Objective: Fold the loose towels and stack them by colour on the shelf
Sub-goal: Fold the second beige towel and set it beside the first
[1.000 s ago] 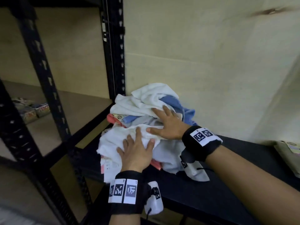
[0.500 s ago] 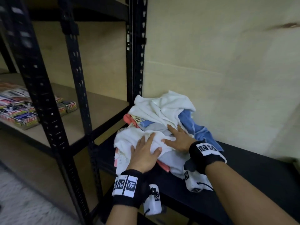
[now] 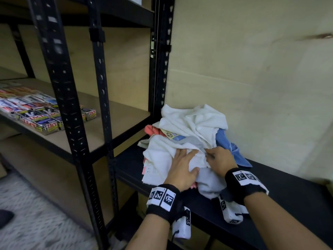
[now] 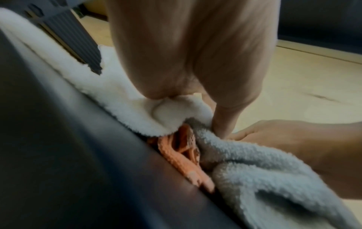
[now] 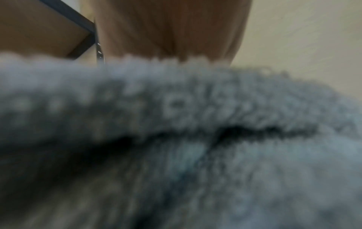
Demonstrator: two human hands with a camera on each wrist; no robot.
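Observation:
A loose pile of towels lies on a black shelf board. It holds an upper white towel, a front white towel, a blue towel, a coral towel and a grey towel. My left hand lies on the front white towel, with a fold bunched between thumb and palm. In the left wrist view that fold of the white towel sits under my left hand, above the coral towel and grey towel. My right hand pinches the grey towel's edge with curled fingers. The grey towel fills the right wrist view.
A black slotted upright and a second post stand left of the pile. Beyond them a wooden shelf board carries several small printed boxes. A bare wall closes off the back. A paper tag sticks out of the pile.
Both hands lay flat on the pile before. Now the right hand's fingers have curled onto the grey towel's edge, and the left hand has bunched the white towel. My view swung left.

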